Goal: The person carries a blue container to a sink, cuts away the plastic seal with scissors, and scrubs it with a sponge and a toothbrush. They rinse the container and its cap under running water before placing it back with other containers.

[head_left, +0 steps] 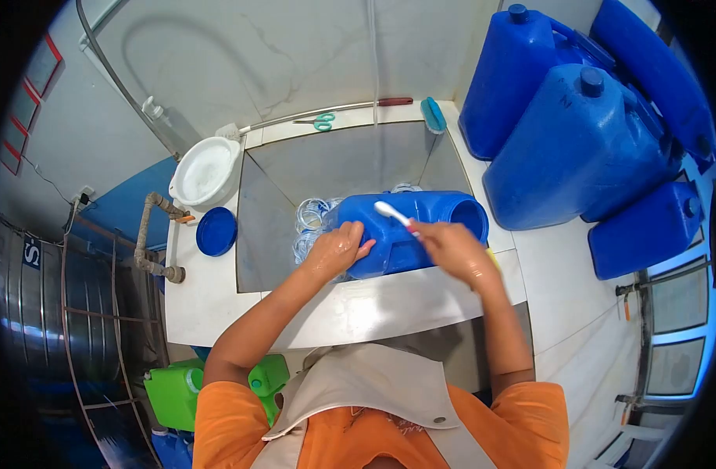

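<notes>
A blue plastic jug lies on its side across the sink, its wide round opening facing right. My left hand looks wet and grips the jug near its left end, fingers curled and thumb stuck out. Closed around the pink handle of a toothbrush, my right hand is over the jug's right half. The white brush head points left, close over the jug's upper side. Clear plastic bottles show in the sink behind the jug's left end.
Left of the sink are a white basin with suds and a blue lid. Scissors, a long-handled tool and a teal scrub brush lie along the back ledge. Large blue jugs crowd the right counter.
</notes>
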A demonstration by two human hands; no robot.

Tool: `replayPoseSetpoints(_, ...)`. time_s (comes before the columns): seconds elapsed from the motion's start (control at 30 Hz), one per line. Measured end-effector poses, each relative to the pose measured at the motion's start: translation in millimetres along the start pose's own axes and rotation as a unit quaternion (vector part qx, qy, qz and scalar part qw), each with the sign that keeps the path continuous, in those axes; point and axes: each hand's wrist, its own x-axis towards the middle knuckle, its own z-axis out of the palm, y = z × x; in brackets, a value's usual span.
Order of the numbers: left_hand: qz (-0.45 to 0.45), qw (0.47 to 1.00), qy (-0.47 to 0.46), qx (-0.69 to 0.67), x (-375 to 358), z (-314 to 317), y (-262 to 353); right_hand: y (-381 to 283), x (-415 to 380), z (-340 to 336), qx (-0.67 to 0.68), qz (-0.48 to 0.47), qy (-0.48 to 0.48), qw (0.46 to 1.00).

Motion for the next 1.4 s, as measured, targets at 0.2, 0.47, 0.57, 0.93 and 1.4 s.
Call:
replayPoseSetpoints(0.2,-0.201,0.974,-0.050,-0.087,-21.9,-10.4,17.0,-16.3,-18.2,70.6,-0.089,-0.029,0.045,0.995)
replayPoseSetpoints(0.47,-0.034,0.996,0.011,-0.082,-4.7,-25.8,20.4,-31.2,-16.3,66.3,-0.121,-0.044,0.048,0.990)
replayPoseSetpoints(0.57,-0.190,0.974,-0.058,-0.107,1.8,-30.3,21.5,-35.6,-35.1,44.9,-0.115,-0.023,0.030,0.993)
replayPoseSetpoints(0.93,0.048,0.998,-0.026,-0.041,3.2,-30.4,10.8,-38.3,-32.2,41.9,-0.075,0.027,0.106,0.991)
replayPoseSetpoints(1.4,0.024,0.997,0.005,-0.074,-1.4,-31.6,13.1,-28.5,-8.6,68.0,-0.081,-0.005,0.049,0.995)
